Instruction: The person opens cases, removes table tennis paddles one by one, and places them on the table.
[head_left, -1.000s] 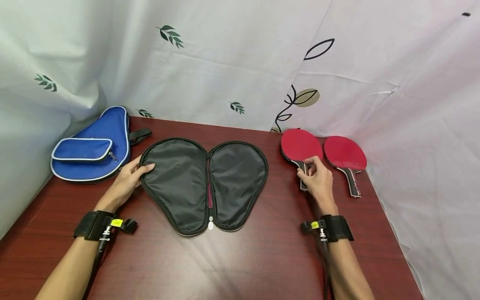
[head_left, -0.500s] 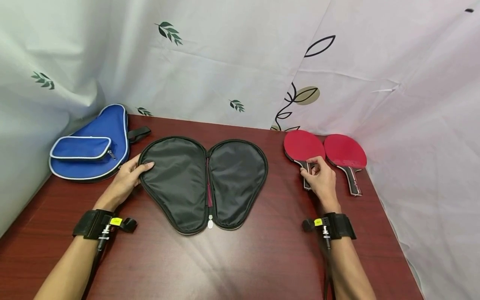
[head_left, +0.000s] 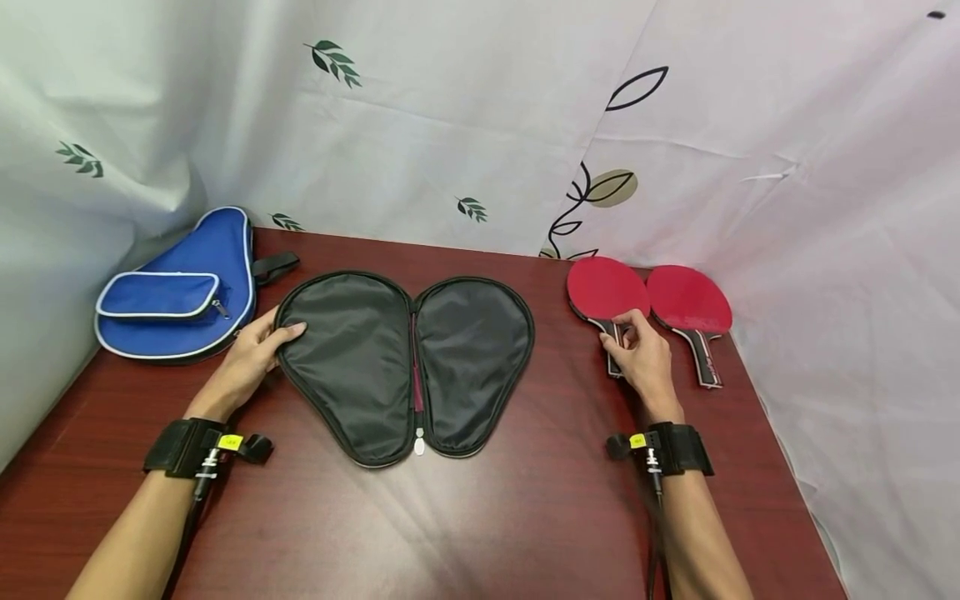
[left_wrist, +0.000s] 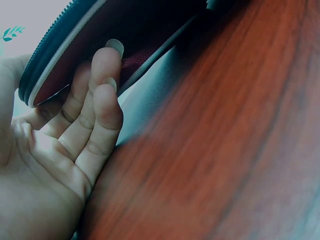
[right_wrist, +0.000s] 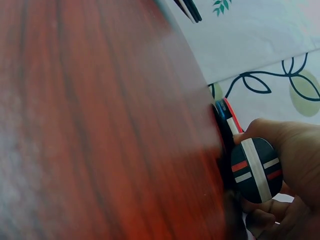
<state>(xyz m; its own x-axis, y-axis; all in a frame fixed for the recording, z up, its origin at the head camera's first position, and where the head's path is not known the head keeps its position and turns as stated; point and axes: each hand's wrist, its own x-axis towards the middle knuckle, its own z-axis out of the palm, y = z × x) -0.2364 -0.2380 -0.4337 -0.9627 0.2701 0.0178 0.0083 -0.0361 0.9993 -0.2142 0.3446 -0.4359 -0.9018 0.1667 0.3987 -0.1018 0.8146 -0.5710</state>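
Right hand (head_left: 639,358): still wrapped around the handle of the near paddle (head_left: 606,292), unmoved on the table (head_left: 480,517).
Left hand (head_left: 251,360): unchanged, thumb over and fingers under the open black case (head_left: 405,362) edge (slightly lifted).
Second paddle (head_left: 688,304): just right of the fingers.

The open case (head_left: 405,362) in the middle was black with a dark pink zip. The case (head_left: 183,292) at the left was blue with white edges. Two bats (head_left: 606,287) (head_left: 688,300) at the right were red. The table (head_left: 480,517) was red-brown. The curtain (head_left: 450,125) had green leaves.
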